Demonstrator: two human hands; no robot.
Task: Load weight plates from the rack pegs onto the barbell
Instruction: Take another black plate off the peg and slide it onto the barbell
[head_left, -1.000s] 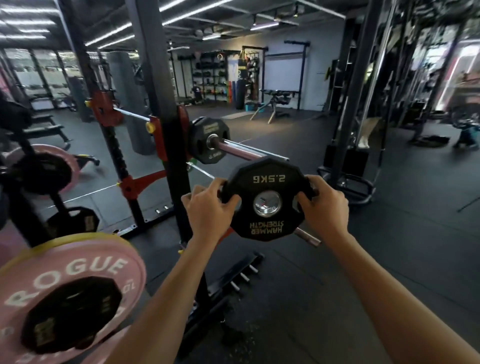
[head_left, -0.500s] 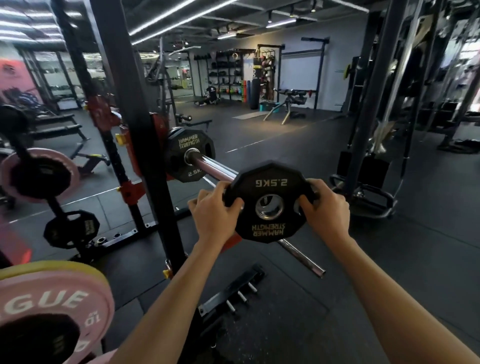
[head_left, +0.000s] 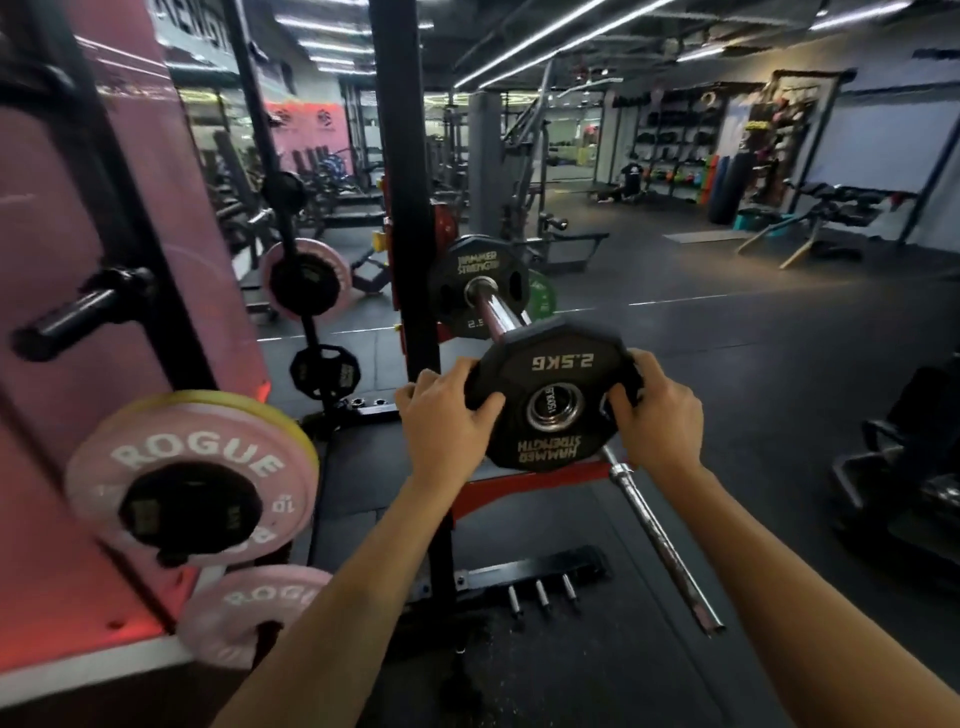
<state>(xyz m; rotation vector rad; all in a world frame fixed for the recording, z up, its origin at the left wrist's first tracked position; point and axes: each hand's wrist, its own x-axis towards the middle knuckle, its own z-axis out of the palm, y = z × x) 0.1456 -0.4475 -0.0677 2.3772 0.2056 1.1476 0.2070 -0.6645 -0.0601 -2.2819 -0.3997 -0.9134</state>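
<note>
Both hands clamped on the small black plate (head_left: 553, 395), marked 2.5KG with the print upside down. Left hand (head_left: 447, 423) grips its left rim, thumb over the face; right hand (head_left: 657, 415) grips the right rim, fingertips hidden behind the plate. Plate sits at the near end of the barbell sleeve (head_left: 496, 314); the sleeve end fills its centre hole, so it looks threaded on, but the plate itself hides how far. Further up the sleeve, a second black plate (head_left: 475, 286) sits against the rack upright (head_left: 410, 260), its weight marking partly blocked. A green plate (head_left: 540, 296) behind it is mostly cut off. Another bar (head_left: 665, 551) lies on the floor, its upper end hidden behind the held plate. Left side: pink plates (head_left: 192, 478) on rack pegs, the lower one clipped by the left forearm. Left edge is motion-blurred.
</note>
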